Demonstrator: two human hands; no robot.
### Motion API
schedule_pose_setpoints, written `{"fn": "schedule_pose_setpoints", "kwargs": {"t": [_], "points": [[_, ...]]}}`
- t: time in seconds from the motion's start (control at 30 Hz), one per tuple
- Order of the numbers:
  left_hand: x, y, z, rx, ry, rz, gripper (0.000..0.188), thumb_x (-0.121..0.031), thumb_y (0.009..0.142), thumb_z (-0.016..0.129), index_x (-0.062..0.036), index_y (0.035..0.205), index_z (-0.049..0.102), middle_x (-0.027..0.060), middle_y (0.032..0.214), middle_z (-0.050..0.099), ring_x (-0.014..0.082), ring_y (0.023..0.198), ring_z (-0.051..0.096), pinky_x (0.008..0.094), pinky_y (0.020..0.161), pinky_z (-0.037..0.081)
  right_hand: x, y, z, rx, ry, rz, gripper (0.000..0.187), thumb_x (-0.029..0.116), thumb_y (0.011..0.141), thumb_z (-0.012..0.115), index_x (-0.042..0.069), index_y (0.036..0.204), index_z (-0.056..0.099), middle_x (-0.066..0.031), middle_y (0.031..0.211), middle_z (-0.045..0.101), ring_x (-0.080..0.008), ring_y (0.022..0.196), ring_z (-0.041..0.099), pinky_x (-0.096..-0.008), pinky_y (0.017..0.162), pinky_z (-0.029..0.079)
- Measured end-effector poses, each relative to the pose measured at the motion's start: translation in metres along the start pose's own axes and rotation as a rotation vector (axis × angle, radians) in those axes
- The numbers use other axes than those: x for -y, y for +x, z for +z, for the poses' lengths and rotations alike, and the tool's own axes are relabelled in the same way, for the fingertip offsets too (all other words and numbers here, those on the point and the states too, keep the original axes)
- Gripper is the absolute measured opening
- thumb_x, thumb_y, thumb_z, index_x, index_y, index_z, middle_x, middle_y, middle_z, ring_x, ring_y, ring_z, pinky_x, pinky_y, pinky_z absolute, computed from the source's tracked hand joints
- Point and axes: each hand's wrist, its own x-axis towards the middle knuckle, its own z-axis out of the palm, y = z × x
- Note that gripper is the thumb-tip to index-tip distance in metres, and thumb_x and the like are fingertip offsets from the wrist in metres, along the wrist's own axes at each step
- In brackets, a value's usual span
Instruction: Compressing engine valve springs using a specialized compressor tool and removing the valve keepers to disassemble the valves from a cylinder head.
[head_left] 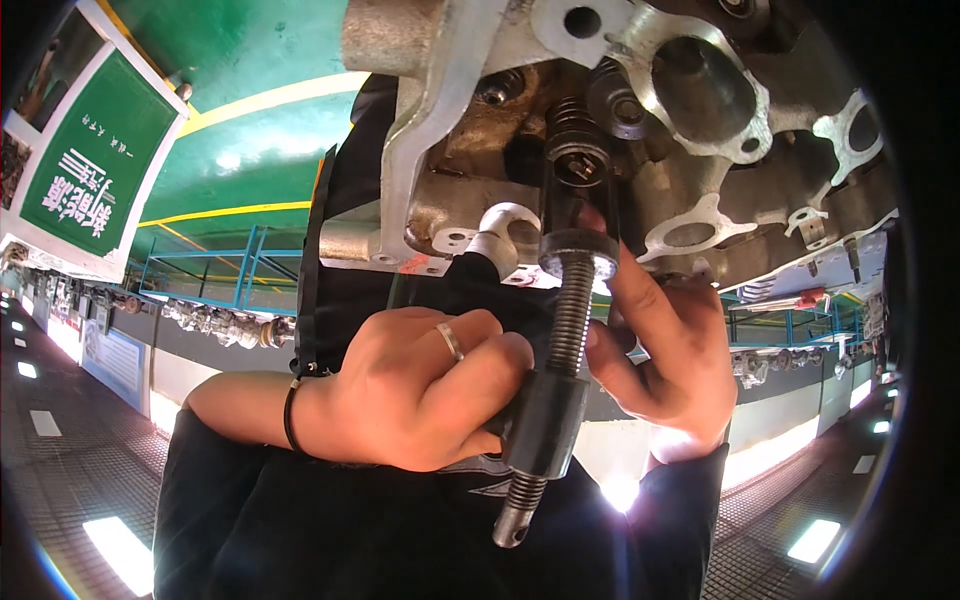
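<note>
A valve spring compressor, with a threaded screw, a dark threaded sleeve and a slotted cup, stands against a metal cylinder head. Its cup meets a coil valve spring. My left hand, wearing a ring, is closed at the sleeve, thumb passing behind it. My right hand is on the other side of the screw. Its index finger stretches up to the cup, where the tip is partly hidden; the thumb stays apart, near the screw.
Another valve spring sits beside the compressed one. Ports and studs line the cylinder head's right part. Beyond are a green floor with yellow lines, a green sign board, blue rails and a row of metal engine parts.
</note>
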Motion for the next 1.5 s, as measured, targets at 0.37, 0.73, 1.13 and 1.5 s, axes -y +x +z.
{"fn": "schedule_pose_setpoints", "kwargs": {"t": [0.37, 0.73, 1.13, 1.5], "points": [[0.000, -0.001, 0.001, -0.034, 0.039, -0.008, 0.043, -0.040, 0.093, 0.069, 0.0018, 0.098, 0.061, 0.0085, 0.071, 0.052, 0.0231, 0.048, 0.053, 0.0341, 0.042, 0.042, 0.005, -0.003, -0.001, 0.081, -0.085, 0.090, 0.078, 0.003, 0.078, 0.071, -0.006, 0.151, 0.046, -0.0153, 0.102, 0.075, -0.0210, 0.062, 0.066, -0.0302, 0.059, 0.053], [0.001, -0.002, -0.001, -0.004, 0.060, -0.014, 0.043, -0.041, 0.088, 0.073, -0.0017, 0.100, 0.061, 0.0084, 0.075, 0.054, 0.0237, 0.049, 0.055, 0.0351, 0.044, 0.044, 0.009, 0.002, 0.014, -0.012, -0.132, 0.070, 0.081, 0.004, 0.076, 0.078, -0.001, 0.152, 0.048, -0.0120, 0.091, 0.075, -0.0266, 0.060, 0.068, -0.0380, 0.060, 0.056], [0.002, -0.004, -0.002, 0.031, 0.048, -0.026, 0.042, -0.041, 0.087, 0.072, -0.0025, 0.101, 0.060, 0.0075, 0.074, 0.052, 0.0234, 0.049, 0.054, 0.0355, 0.044, 0.043, 0.012, 0.007, 0.014, -0.072, -0.144, 0.060, 0.078, 0.006, 0.079, 0.078, -0.006, 0.150, 0.047, -0.0142, 0.104, 0.077, -0.0261, 0.064, 0.071, -0.0366, 0.063, 0.058], [0.001, -0.003, -0.004, 0.039, 0.062, -0.019, 0.045, -0.042, 0.087, 0.071, -0.0008, 0.103, 0.060, 0.0079, 0.075, 0.053, 0.0230, 0.050, 0.055, 0.0350, 0.044, 0.043, 0.001, 0.006, 0.014, -0.068, -0.116, -0.045, 0.075, 0.007, 0.081, 0.077, -0.011, 0.148, 0.046, -0.0183, 0.124, 0.072, -0.0258, 0.068, 0.071, -0.0341, 0.066, 0.058]]}}
